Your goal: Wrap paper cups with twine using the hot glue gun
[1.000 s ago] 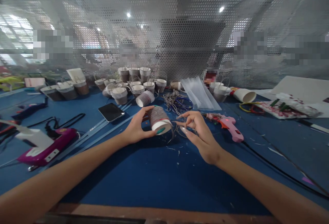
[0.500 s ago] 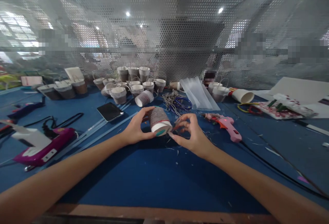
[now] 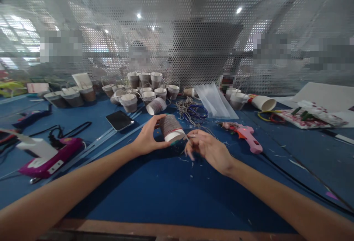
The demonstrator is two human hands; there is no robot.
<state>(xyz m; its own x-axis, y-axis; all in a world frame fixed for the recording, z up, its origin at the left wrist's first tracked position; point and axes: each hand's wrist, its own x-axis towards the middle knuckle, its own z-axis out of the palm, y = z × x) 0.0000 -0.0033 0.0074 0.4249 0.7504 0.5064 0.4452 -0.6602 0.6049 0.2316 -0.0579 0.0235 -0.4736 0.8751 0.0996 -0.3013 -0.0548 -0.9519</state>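
Observation:
A paper cup wrapped in grey-brown twine lies tilted on its side above the blue table. My left hand grips it from the left, thumb below and fingers round the far side. A red line runs round the cup near its bare white end. Close by that end, my right hand is bent with its fingertips together on a thin strand of twine, partly hidden and slightly blurred. Behind the hands lies a tangled heap of grey twine, with strands trailing toward my right hand.
A pink glue gun lies to the right, its black cord running to the table's edge. Several wrapped cups, a phone, plastic sheets and a purple power strip surround the work spot. A perforated screen stands behind.
My right hand has turned over, palm now less visible, and its fingers have dropped lower beside the cup's end. The cup has rotated slightly in my left hand, showing less of its white end.

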